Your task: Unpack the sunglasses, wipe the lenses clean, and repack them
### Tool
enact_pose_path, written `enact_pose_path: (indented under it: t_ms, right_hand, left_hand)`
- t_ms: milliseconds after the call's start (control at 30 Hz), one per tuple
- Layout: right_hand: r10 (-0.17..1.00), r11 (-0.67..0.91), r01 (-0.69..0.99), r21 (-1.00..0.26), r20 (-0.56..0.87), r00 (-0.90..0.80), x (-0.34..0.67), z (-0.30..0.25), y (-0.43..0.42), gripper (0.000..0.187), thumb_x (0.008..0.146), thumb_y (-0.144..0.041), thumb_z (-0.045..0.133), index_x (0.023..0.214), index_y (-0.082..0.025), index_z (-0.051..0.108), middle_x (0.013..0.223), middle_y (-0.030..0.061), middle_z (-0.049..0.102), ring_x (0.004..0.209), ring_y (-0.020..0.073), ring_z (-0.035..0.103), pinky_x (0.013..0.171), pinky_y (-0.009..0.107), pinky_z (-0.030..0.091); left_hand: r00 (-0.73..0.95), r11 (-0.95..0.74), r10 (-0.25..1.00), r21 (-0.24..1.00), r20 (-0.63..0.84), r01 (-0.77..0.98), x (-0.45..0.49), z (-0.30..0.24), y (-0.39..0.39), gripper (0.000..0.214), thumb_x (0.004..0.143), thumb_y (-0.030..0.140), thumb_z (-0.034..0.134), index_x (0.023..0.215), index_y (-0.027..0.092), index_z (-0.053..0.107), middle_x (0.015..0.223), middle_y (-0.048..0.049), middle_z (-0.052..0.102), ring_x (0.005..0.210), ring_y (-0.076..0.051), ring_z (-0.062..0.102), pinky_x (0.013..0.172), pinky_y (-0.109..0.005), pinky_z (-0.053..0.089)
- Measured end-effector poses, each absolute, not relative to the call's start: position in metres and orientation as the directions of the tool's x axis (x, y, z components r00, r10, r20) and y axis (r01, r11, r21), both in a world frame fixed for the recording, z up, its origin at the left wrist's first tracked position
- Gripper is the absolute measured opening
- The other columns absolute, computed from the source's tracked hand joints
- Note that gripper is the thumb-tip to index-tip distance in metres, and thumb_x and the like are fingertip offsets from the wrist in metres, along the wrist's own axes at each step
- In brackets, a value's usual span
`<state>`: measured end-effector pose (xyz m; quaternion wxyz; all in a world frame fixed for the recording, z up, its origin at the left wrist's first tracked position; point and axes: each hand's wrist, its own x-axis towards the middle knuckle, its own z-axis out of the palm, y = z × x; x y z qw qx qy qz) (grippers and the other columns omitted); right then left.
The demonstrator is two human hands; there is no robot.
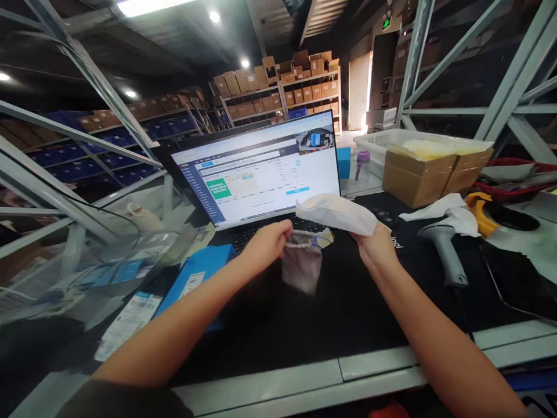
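Pinched at its top edge, a small grey drawstring pouch (301,266) with a blue cord hangs from my left hand (267,241), over the black mat. My right hand (375,247) grips one end of a white wrapped packet (337,212), which extends leftward in front of the laptop screen (261,174). The packet's contents are hidden. Under and beside my left forearm lies a blue box (195,270) with a white label. A grey barcode scanner (444,249) rests to the right of my right hand.
Cardboard boxes (418,174) holding yellowish-white bags stand at the back right, by a white basket (374,139). A tape dispenser (483,212) sits at the right. Labelled packets (130,322) lie at the left. Metal posts flank the table, whose metal edge (304,377) runs along the front.
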<state>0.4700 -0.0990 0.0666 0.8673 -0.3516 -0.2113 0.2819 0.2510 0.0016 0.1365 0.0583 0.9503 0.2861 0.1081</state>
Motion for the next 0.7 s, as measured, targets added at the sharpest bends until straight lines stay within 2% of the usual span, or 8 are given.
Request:
enact_pose_path:
  t_ms: [100,200,267,333,467,600,700]
  right_hand:
    - [0.658,0.592,-0.37,-0.716,0.165,0.735,0.461,0.073,-0.105,0.028,0.053,-0.02,0.087,0.077,-0.02,0.075,0.081,0.0014,0.078,0.09,0.0223,0.073,0.071,0.026,0.06]
    - [0.732,0.562,-0.413,-0.716,0.198,0.652,0.443,0.074,-0.111,0.028,0.058,-0.024,0.088,0.083,-0.021,0.075,0.089,0.0018,0.079,0.093,0.0218,0.073,0.073,0.026,0.06]
    - [0.781,0.53,-0.43,-0.731,0.224,0.582,0.427,0.07,-0.116,0.028,0.062,-0.029,0.087,0.087,-0.022,0.076,0.093,0.0025,0.078,0.093,0.0232,0.073,0.075,0.029,0.061]
    - [0.834,0.47,-0.425,-0.774,0.233,0.499,0.411,0.062,-0.12,0.028,0.066,-0.032,0.086,0.09,-0.023,0.077,0.095,0.004,0.078,0.092,0.0257,0.073,0.077,0.033,0.061]
    - [0.918,0.329,-0.309,-0.893,0.225,0.328,0.392,0.043,-0.124,0.029,0.065,-0.027,0.086,0.093,-0.021,0.078,0.093,0.0079,0.078,0.09,0.0299,0.073,0.076,0.038,0.061]
    - [0.86,0.305,-0.049,-0.951,0.254,0.442,0.389,0.033,-0.124,0.03,0.062,-0.024,0.085,0.092,-0.019,0.08,0.088,0.0076,0.079,0.083,0.0293,0.073,0.072,0.035,0.06]
    - [0.817,0.299,0.115,-0.947,0.316,0.482,0.385,0.031,-0.127,0.032,0.064,-0.023,0.083,0.095,-0.018,0.079,0.089,0.0081,0.078,0.082,0.0301,0.073,0.068,0.034,0.06]
  left_hand:
    - [0.68,-0.765,0.623,0.12,0.388,0.633,0.212,0.153,0.002,0.036,0.083,0.006,0.036,0.098,0.019,0.066,0.11,-0.0057,0.067,0.078,-0.018,0.067,0.075,-0.031,0.049]
    - [0.566,-0.703,0.617,0.06,0.547,0.708,0.182,0.142,-0.012,0.038,0.087,0.009,0.042,0.11,0.021,0.068,0.127,-0.006,0.063,0.101,-0.024,0.067,0.085,-0.035,0.052]
    - [0.544,-0.683,0.658,0.109,0.521,0.723,0.169,0.123,-0.024,0.039,0.088,0.009,0.043,0.118,0.02,0.066,0.132,-0.0079,0.061,0.11,-0.026,0.065,0.091,-0.038,0.053]
    - [0.53,-0.665,0.717,0.215,0.453,0.716,0.163,0.101,-0.034,0.039,0.087,0.007,0.045,0.119,0.018,0.065,0.132,-0.0095,0.061,0.115,-0.026,0.063,0.096,-0.04,0.053]
    - [0.461,-0.615,0.77,0.323,0.44,0.719,0.159,0.073,-0.043,0.047,0.085,0.005,0.049,0.129,0.018,0.058,0.137,-0.0091,0.059,0.124,-0.024,0.059,0.104,-0.039,0.051]
    - [0.39,-0.575,0.804,0.423,0.449,0.7,0.161,0.067,-0.045,0.059,0.082,0.002,0.047,0.14,0.015,0.048,0.15,-0.0125,0.046,0.133,-0.027,0.051,0.109,-0.045,0.048]
    - [0.395,-0.613,0.781,0.478,0.483,0.629,0.166,0.064,-0.046,0.064,0.079,-0.001,0.046,0.14,0.018,0.047,0.15,-0.0098,0.047,0.135,-0.025,0.049,0.112,-0.045,0.046]
